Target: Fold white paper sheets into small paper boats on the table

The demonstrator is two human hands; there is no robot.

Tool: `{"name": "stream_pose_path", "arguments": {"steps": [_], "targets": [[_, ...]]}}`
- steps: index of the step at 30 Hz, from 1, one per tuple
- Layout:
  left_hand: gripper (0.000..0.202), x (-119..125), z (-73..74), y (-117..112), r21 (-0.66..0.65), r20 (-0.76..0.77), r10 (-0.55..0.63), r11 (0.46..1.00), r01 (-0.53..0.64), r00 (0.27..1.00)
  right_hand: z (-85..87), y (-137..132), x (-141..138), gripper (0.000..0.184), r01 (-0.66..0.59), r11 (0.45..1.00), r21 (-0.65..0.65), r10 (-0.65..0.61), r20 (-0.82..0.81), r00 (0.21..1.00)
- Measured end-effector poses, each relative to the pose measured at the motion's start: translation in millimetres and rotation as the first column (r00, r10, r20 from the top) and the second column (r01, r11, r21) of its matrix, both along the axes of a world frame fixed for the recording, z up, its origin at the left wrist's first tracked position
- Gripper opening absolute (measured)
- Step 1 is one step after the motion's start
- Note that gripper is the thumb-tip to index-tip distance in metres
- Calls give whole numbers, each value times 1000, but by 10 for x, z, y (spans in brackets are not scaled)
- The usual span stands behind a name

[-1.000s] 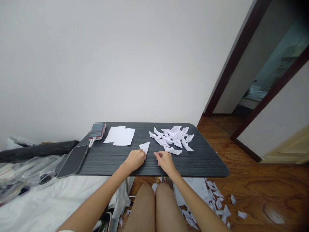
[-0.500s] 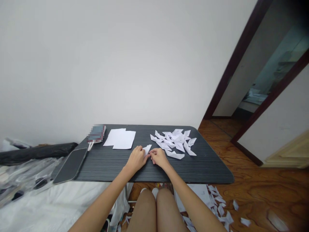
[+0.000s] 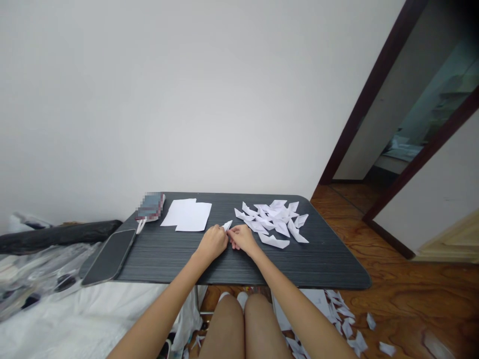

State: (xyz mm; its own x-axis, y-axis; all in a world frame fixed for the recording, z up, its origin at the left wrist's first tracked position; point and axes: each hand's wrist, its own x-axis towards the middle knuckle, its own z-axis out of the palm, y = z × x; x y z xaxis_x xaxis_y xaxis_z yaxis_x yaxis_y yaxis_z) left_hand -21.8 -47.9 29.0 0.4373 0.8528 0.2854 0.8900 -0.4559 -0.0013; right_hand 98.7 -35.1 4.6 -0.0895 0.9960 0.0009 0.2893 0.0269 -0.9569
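Near the middle of the dark table (image 3: pixel 164 259), a small piece of folded white paper (image 3: pixel 227 225) sticks up between my hands. My left hand (image 3: pixel 215 240) is closed around it, hiding most of it. From the other side, my right hand (image 3: pixel 241 237) pinches at the paper's lower edge with thumb and forefinger. To the right lies a loose heap of folded white paper boats (image 3: pixel 275 217). Flat white paper sheets (image 3: pixel 190 215) lie overlapping to the left, beyond my left hand.
A phone-like dark slab (image 3: pixel 109 257) lies at the table's left edge, beside a blurred-out packet (image 3: pixel 150 206). A white wall stands behind the table. Folded paper pieces (image 3: pixel 346 324) are scattered on the wooden floor (image 3: pixel 404 304) at right. A plastic-covered pile sits at left.
My right hand has shifted slightly left, up against my left hand. Less of the folded paper now shows between them. The heap and sheets lie as before.
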Motion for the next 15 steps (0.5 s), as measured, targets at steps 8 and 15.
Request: {"name": "stream_pose_path", "arguments": {"steps": [8,15], "targets": [[25,-64,-82,50,25,41,-16,1000,15,999,-47,148,-102,17,-13,1000,16,13,-4,1000],[21,-56,-35,38,49,54,-34,998,32,998,78,146,-147,16,-18,992,123,22,-30,999]]}}
